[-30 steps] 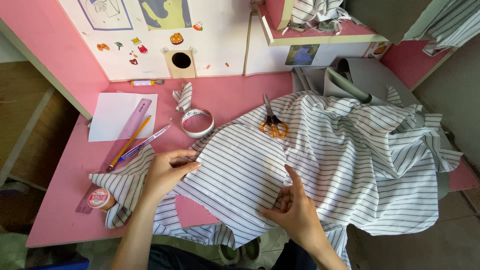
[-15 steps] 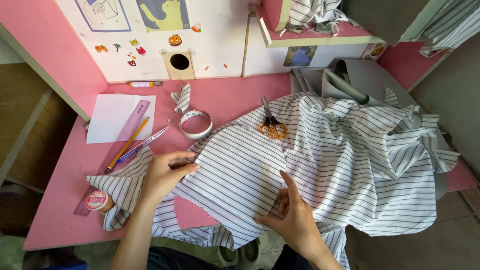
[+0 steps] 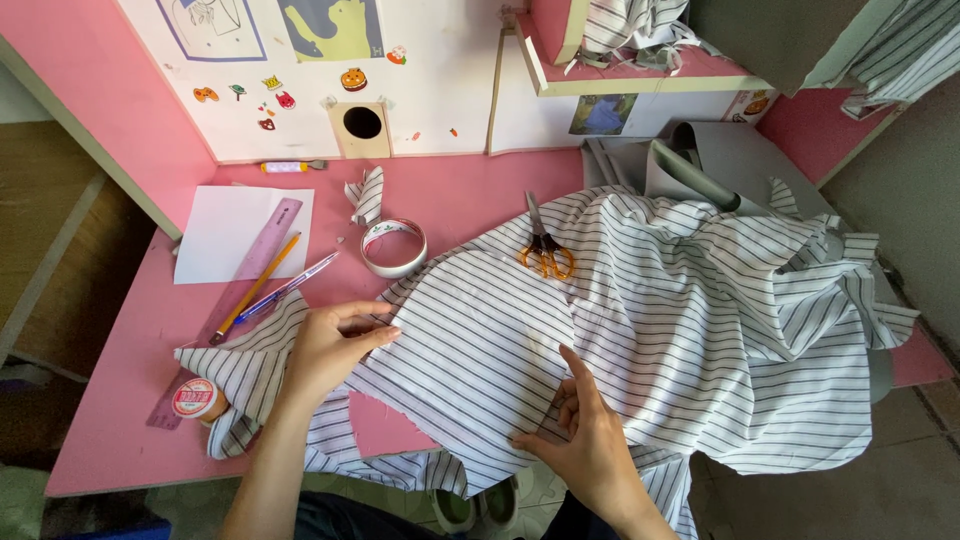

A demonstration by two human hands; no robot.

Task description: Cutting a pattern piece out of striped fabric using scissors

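Observation:
A large white cloth with thin dark stripes (image 3: 690,320) is spread over the pink desk (image 3: 130,330) and hangs off its near edge. My left hand (image 3: 335,345) pinches the cloth's cut left edge, fingers curled around it. My right hand (image 3: 585,435) lies on the cloth near the desk's front, index finger stretched along the stripes, thumb and the other fingers closed on the lower edge. Orange-handled scissors (image 3: 545,255) rest on the cloth beyond both hands.
Left of the cloth lie a roll of tape (image 3: 393,247), a white sheet of paper (image 3: 225,225), a pink ruler (image 3: 270,235), a yellow pencil (image 3: 255,285), pens (image 3: 290,285) and a spool (image 3: 197,398). A striped scrap (image 3: 367,195) and a grey object (image 3: 710,165) lie further back.
My right hand has slid a little toward me and its fingers have drawn in at the cloth's lower edge. My left hand stays on the cloth's left edge.

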